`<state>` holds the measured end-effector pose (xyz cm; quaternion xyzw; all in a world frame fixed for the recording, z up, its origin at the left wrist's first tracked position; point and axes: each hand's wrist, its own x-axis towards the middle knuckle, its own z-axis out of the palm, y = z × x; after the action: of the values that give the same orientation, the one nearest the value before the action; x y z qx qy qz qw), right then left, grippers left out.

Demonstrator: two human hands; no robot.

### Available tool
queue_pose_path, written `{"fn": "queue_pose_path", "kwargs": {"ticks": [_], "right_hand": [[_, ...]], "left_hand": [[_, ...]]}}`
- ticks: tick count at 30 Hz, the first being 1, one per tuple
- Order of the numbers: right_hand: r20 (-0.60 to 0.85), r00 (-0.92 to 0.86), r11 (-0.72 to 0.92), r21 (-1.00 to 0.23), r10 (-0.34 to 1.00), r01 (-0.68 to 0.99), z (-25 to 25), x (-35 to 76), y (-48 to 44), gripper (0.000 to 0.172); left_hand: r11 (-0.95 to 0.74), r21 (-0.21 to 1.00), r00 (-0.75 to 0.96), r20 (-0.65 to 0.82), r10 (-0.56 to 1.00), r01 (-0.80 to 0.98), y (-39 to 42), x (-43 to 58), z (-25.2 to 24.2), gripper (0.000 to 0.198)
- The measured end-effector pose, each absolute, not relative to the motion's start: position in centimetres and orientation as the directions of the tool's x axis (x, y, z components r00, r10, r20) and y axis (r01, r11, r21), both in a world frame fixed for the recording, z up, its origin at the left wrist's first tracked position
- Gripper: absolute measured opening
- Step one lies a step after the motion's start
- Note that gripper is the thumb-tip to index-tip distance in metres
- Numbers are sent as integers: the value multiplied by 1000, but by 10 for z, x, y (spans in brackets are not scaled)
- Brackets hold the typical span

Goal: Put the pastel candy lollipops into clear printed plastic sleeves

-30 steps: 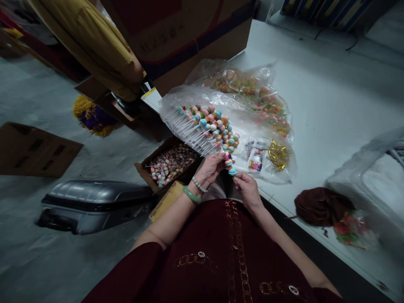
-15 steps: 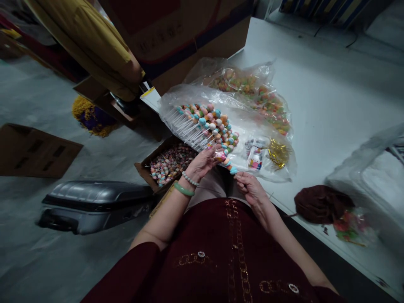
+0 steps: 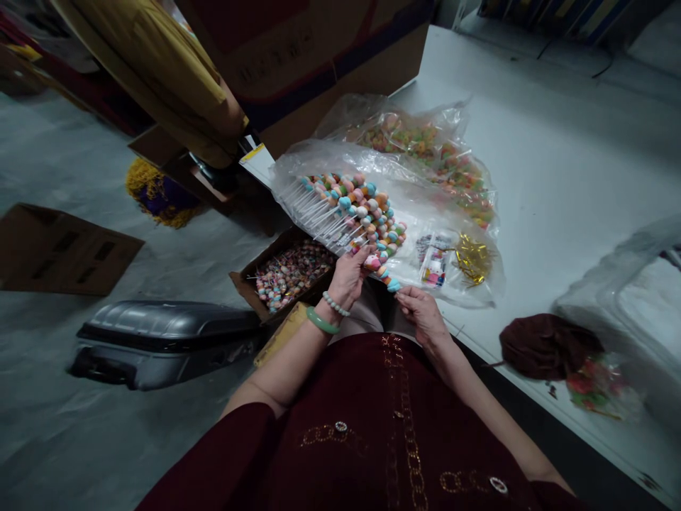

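Observation:
A candy skewer (image 3: pixel 384 274) with orange, yellow and blue pieces lies between my hands, above my lap by the table's edge. My left hand (image 3: pixel 347 282) is closed around its upper part, beside a small pink printed piece (image 3: pixel 372 262). At the blue end, my right hand (image 3: pixel 423 312) is closed in a pinch; what exactly its fingertips grip is too small to make out. Just beyond, a pile of candy skewers (image 3: pixel 367 202) with white sticks rests on a clear plastic bag (image 3: pixel 340 157). Small printed cards (image 3: pixel 435 266) and gold twist ties (image 3: pixel 473 260) lie to the right.
Behind are bags of gummy candy (image 3: pixel 420 140) and a large carton (image 3: pixel 319 85). An open box of skewers (image 3: pixel 290 277) stands lower left, near a grey suitcase (image 3: pixel 164 341). A person in a yellow garment (image 3: pixel 154 78) is at the left. A dark cloth (image 3: pixel 547 345) lies right.
My left hand has shifted slightly right and down along the candy skewer. My right hand stays pinched at the blue end. The whole view has moved a little.

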<state>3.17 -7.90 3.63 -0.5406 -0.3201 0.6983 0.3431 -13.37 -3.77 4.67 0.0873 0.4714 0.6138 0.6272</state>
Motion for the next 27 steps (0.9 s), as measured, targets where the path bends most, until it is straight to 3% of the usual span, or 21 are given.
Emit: {"fn": "queue_pose_path", "kwargs": {"ticks": [2,4,7,10,13,16,18,20,23,27], "right_hand": [[-438,-118,-443,-896,891,-20,32,34,-82,20],[-209,-33,-197,-956,977,217,27,37,-87,15],[149,-105,182,-789,983,587,23,41,-95,19],[228,-233,326,-648,945,689,21,42,-100,24],[151,-131,200,-778,980,596,21,39,-97,20],[-176,-16,-169,-962,984,213,24,38,-89,14],[-419,-103,-426,-903,902,-52,27,42,-82,17],[-539,-199,-571,-802,818,-175,31,46,-78,22],[-537,-167,-562,-803,827,-198,35,51,-76,23],[-400,-81,-408,-905,913,-123,34,44,-77,15]], "left_hand": [[236,708,-182,-461,869,-666,-42,-131,49,25],[242,704,-152,-447,881,-667,-44,-129,49,28],[238,676,-115,-433,894,-698,-46,-126,47,30],[236,658,-105,-435,894,-715,-46,-120,44,34],[259,667,-94,-444,891,-698,-48,-117,40,37],[289,695,-81,-447,891,-658,-50,-119,36,37],[337,705,-59,-473,879,-624,-50,-124,34,38],[393,717,-41,-506,862,-575,-48,-131,33,37],[357,787,-47,-437,898,-503,-45,-138,35,32],[237,856,-39,-286,957,-460,-46,-137,40,35]]}}
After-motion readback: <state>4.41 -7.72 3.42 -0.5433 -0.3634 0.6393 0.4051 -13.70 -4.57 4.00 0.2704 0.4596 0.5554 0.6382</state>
